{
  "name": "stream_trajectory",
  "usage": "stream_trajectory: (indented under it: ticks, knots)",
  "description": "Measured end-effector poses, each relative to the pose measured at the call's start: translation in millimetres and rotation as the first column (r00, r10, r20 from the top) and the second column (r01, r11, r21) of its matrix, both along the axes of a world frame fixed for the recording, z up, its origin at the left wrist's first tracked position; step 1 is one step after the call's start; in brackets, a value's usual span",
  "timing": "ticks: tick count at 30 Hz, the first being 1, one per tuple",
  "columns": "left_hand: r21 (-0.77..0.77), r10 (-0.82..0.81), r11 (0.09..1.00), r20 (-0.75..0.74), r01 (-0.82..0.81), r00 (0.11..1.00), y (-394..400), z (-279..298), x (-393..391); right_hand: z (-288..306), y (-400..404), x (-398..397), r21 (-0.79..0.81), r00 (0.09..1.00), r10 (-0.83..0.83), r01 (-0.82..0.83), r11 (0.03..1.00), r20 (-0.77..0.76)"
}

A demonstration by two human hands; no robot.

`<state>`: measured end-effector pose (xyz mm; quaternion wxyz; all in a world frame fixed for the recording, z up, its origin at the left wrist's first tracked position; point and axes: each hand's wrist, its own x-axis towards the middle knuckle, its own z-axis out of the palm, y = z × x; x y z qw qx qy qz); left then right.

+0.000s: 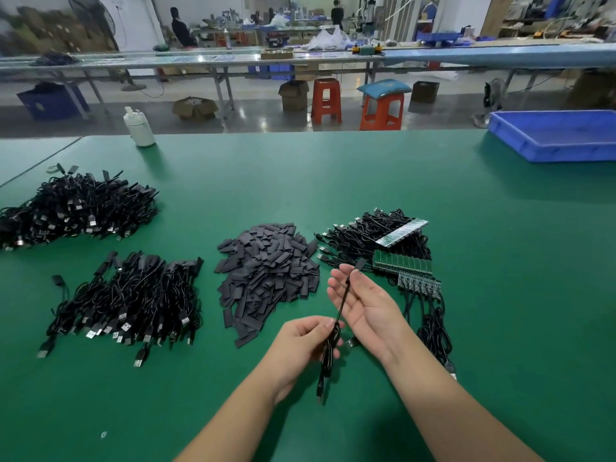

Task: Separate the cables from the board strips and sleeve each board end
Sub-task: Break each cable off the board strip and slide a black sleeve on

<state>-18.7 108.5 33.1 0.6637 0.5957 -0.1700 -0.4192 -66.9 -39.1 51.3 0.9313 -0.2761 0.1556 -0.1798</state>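
One black cable runs between my hands above the green table. My left hand grips its bundled loops, and the USB plug hangs below. My right hand lies palm up with straight fingers, the cable resting across them; the cable's dark sleeved end sticks out past the fingertips. A heap of dark sleeves lies left of my hands. Green board strips with cables attached lie to the right. Two piles of cables lie on the left, one pile near and one pile farther back.
A blue tray stands at the far right of the table. A white bottle stands at the far edge on the left. Orange stools, boxes and long benches fill the room beyond.
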Motion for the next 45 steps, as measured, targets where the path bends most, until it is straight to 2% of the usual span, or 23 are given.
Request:
stream_trajectory:
  ticks: [10,15,22,24,26,27,29,31,32,34,36,38,42,45]
  knots:
    - [-0.032,-0.028,0.999,0.056,0.03,0.998,-10,4,-4,-1,-10,0,0.017,0.999,0.043,-0.043,0.999,0.026]
    - [-0.045,0.05,0.998,0.067,-0.047,0.996,-10,7,1,2,-16,-2,-0.037,0.996,0.084,-0.084,0.996,0.007]
    - [0.02,0.1,0.994,0.128,-0.104,0.987,-1,8,16,5,-24,-3,-0.158,0.992,0.063,-0.08,0.984,-0.113]
    - [0.053,0.129,0.989,0.184,-0.141,0.974,5,10,27,4,-28,-5,-0.235,0.979,0.017,-0.066,0.97,-0.205]
    - [0.12,0.198,0.962,0.309,-0.244,0.93,13,12,46,1,-33,-10,-0.363,0.946,-0.061,-0.062,0.93,-0.319]
    - [0.17,0.228,0.931,0.417,-0.322,0.88,19,13,59,-1,-36,-13,-0.422,0.927,-0.098,-0.069,0.904,-0.362]
    - [0.27,0.213,0.815,0.685,-0.514,0.697,33,13,87,-4,-43,-21,-0.531,0.899,-0.149,-0.104,0.841,-0.412]
    - [0.349,0.063,0.657,0.858,-0.669,0.509,50,11,116,-6,-51,-28,-0.629,0.873,-0.2,-0.145,0.764,-0.444]
    - [0.399,-0.043,0.573,0.887,-0.716,0.46,59,8,130,-7,-55,-31,-0.67,0.854,-0.234,-0.167,0.723,-0.465]
    - [0.534,-0.245,0.406,0.845,-0.742,0.475,76,-2,155,-8,-63,-35,-0.749,0.801,-0.321,-0.221,0.625,-0.505]
    - [0.621,-0.354,0.299,0.777,-0.725,0.52,87,-10,170,-9,-71,-38,-0.823,0.743,-0.425,-0.294,0.486,-0.517]
    - [0.636,-0.398,0.267,0.757,-0.724,0.519,90,-16,176,-9,-77,-40,-0.86,0.703,-0.503,-0.352,0.368,-0.503]
    - [0.65,-0.466,0.212,0.723,-0.73,0.509,85,-17,181,-11,-86,-38,-0.894,0.677,-0.594,-0.401,0.198,-0.435]
    - [0.654,-0.502,0.171,0.701,-0.737,0.506,87,-15,185,-14,-98,-36,-0.863,0.651,-0.68,-0.502,-0.052,-0.338]
